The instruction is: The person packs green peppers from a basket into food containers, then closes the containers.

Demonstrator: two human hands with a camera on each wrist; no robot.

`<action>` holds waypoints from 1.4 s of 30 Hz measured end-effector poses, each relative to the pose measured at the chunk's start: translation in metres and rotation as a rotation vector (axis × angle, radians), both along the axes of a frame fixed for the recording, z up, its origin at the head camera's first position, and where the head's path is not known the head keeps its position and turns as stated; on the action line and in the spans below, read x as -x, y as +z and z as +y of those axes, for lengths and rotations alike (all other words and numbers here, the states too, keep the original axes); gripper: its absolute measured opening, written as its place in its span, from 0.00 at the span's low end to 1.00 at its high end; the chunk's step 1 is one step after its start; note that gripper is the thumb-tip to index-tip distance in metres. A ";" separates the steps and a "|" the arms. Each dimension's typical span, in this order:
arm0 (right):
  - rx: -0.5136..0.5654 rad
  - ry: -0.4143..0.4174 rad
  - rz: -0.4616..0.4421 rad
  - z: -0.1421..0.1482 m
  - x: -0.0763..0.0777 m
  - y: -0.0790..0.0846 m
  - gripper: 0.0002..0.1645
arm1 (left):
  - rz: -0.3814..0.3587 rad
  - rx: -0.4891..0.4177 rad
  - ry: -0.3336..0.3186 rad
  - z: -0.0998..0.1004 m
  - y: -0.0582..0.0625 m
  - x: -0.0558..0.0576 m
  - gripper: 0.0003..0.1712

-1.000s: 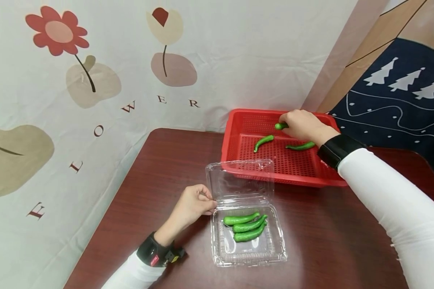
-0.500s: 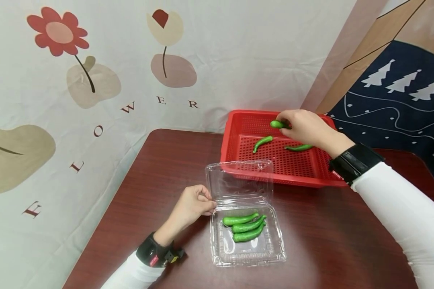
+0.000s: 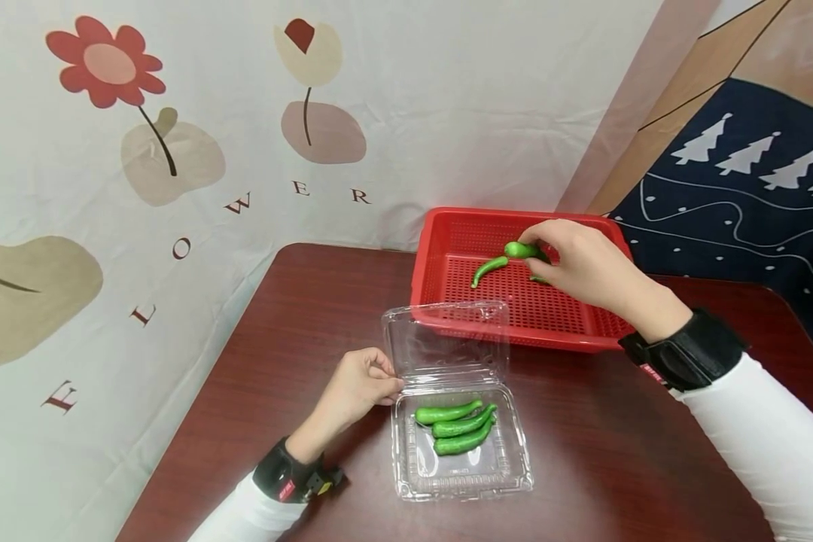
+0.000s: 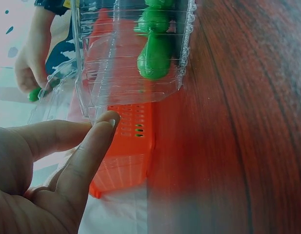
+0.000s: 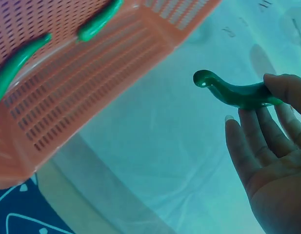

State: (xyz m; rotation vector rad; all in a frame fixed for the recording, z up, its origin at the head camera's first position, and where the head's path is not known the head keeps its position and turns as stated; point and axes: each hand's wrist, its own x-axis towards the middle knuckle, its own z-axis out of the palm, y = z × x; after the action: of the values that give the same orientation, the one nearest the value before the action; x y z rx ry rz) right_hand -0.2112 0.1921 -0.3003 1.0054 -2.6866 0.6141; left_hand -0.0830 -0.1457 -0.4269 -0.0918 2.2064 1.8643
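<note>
My right hand point(image 3: 583, 267) pinches a green chili pepper point(image 5: 238, 95) between thumb and fingertips, raised over the red basket point(image 3: 549, 337). One curved pepper point(image 3: 489, 269) lies in the basket; another point(image 3: 540, 280) is mostly hidden behind that hand in the head view. With thumb and finger, my left hand point(image 3: 355, 388) pinches the hinge corner of a clear plastic clamshell container point(image 3: 461, 480). Its lid point(image 3: 447, 342) stands raised, leaning back near the basket's front. Inside its base, 3 green peppers point(image 3: 457, 429) lie side by side, toward the hinge.
Both containers stand on a dark reddish wooden table point(image 3: 298, 316), the basket behind and right of the clamshell. A white cloth point(image 3: 406, 90) printed with flowers hangs behind, with a navy tree-patterned cloth point(image 3: 738, 196) at the right.
My right hand, holding the pepper, has come toward me and slightly left over the basket, covering more of the right-hand pepper. My left hand stays at the clamshell's corner.
</note>
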 end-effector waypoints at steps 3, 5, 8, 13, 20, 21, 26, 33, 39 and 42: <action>0.024 0.037 0.045 -0.003 -0.011 -0.002 0.20 | 0.009 0.013 0.001 0.000 0.000 -0.001 0.11; 0.040 0.060 0.076 -0.005 -0.018 -0.004 0.21 | 0.014 0.019 -0.001 0.000 -0.001 -0.001 0.11; 0.062 0.103 0.122 -0.007 -0.027 -0.008 0.22 | 0.015 0.019 -0.005 0.000 -0.001 0.000 0.11; 0.102 0.162 0.183 -0.012 -0.042 -0.014 0.24 | 0.009 0.002 -0.008 0.000 0.000 0.000 0.11; 0.128 0.214 0.182 -0.021 -0.065 -0.020 0.26 | 0.007 -0.003 -0.005 0.000 0.001 0.000 0.11; 0.128 0.221 0.186 -0.023 -0.068 -0.022 0.26 | 0.006 -0.002 -0.005 0.000 0.001 0.000 0.11; 0.166 0.275 0.195 -0.031 -0.082 -0.031 0.27 | 0.005 -0.011 -0.006 0.000 0.000 0.000 0.11; 0.180 0.355 0.149 -0.043 -0.100 -0.051 0.26 | 0.013 -0.012 -0.008 -0.001 -0.001 0.001 0.11; 0.127 0.360 0.138 -0.050 -0.113 -0.066 0.24 | 0.006 -0.013 -0.006 0.000 -0.001 0.000 0.11; 0.098 0.384 0.130 -0.054 -0.120 -0.075 0.22 | 0.000 -0.021 -0.004 0.001 -0.002 0.001 0.11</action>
State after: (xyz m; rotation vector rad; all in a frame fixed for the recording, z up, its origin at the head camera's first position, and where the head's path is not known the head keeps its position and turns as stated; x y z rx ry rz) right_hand -0.0917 0.1383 -0.3751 1.4915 -2.3414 0.7117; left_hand -0.0836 -0.1451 -0.4285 -0.0833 2.1847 1.8846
